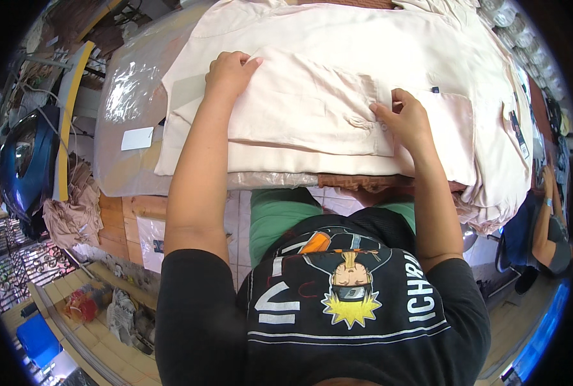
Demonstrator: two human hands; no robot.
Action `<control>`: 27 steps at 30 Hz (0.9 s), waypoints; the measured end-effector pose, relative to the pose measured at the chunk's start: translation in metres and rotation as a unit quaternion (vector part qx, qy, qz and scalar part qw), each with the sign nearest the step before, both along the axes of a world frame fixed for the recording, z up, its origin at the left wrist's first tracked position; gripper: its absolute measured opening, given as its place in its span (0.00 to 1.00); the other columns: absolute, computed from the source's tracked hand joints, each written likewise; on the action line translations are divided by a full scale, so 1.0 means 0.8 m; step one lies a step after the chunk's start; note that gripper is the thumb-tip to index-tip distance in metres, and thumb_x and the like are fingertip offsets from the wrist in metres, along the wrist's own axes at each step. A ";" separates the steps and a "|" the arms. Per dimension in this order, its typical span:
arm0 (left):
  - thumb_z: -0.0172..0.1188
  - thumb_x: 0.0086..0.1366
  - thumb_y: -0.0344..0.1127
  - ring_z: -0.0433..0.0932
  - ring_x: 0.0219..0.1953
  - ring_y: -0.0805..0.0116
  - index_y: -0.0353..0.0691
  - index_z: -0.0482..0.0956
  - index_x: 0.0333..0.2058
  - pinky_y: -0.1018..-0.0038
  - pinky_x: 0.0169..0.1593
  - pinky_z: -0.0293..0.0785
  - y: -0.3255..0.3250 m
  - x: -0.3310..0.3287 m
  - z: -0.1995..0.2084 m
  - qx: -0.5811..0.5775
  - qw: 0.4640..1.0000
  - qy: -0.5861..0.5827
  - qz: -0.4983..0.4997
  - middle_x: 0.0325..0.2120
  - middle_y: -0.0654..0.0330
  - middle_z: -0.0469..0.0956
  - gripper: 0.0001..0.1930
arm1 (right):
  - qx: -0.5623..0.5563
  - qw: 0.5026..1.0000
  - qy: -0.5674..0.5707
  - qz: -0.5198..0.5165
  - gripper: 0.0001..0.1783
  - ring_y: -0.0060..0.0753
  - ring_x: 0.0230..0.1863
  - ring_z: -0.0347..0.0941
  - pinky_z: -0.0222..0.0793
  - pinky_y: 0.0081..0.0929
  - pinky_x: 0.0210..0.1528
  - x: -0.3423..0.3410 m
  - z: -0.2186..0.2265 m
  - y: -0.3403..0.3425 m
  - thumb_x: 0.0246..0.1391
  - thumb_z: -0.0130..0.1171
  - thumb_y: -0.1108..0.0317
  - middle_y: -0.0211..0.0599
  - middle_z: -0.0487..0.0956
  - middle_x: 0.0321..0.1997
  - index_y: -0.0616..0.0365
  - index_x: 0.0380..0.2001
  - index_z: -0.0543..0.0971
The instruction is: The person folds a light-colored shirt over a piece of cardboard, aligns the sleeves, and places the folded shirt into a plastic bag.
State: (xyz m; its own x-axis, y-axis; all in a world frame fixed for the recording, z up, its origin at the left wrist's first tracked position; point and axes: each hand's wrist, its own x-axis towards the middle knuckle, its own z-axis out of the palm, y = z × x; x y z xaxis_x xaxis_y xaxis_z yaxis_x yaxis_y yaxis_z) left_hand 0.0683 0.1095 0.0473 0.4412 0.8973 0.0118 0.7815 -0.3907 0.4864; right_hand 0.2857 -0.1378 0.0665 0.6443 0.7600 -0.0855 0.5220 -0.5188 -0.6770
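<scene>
A pale pink folded shirt point(312, 109) lies on a stack of similar pale garments point(363, 38) on the work table. My left hand point(230, 72) presses down on the shirt's upper left corner, fingers curled over the fold. My right hand point(403, 117) pinches the folded sleeve by its cuff, at the shirt's right side. Both forearms reach up from the lower edge over my black printed T-shirt.
Clear plastic sheeting point(129, 96) covers the table's left part, with a small white card point(137, 138) on it. A dark blue helmet-like object point(26, 161) sits at far left. More pale garments point(505, 128) hang off the right. Another person's arm point(547, 219) shows at right.
</scene>
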 end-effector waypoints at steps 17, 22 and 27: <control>0.53 0.66 0.43 0.66 0.58 0.54 0.41 0.74 0.51 0.60 0.59 0.62 -0.035 -0.033 0.003 0.202 0.972 -0.096 -0.066 0.55 0.55 0.70 0.19 | 0.195 0.955 -0.211 0.068 0.20 0.45 0.49 0.74 0.70 0.34 0.48 0.034 0.011 0.003 0.51 0.62 0.66 0.45 0.78 0.48 0.57 0.49 0.76; 0.48 0.68 0.49 0.50 0.68 0.52 0.47 0.66 0.60 0.42 0.64 0.45 -0.068 -0.025 -0.036 0.189 0.966 0.078 -0.157 0.64 0.58 0.59 0.25 | 0.082 0.894 -0.359 0.254 0.27 0.50 0.65 0.60 0.58 0.41 0.63 -0.019 -0.019 -0.024 0.55 0.57 0.61 0.46 0.68 0.62 0.55 0.58 0.69; 0.51 0.66 0.51 0.53 0.67 0.51 0.47 0.69 0.58 0.46 0.65 0.46 -0.040 -0.022 -0.014 0.195 0.972 -0.031 -0.123 0.62 0.58 0.62 0.25 | 0.120 0.918 -0.320 0.203 0.26 0.48 0.64 0.61 0.59 0.40 0.63 0.025 0.010 -0.027 0.54 0.59 0.63 0.44 0.68 0.62 0.53 0.57 0.71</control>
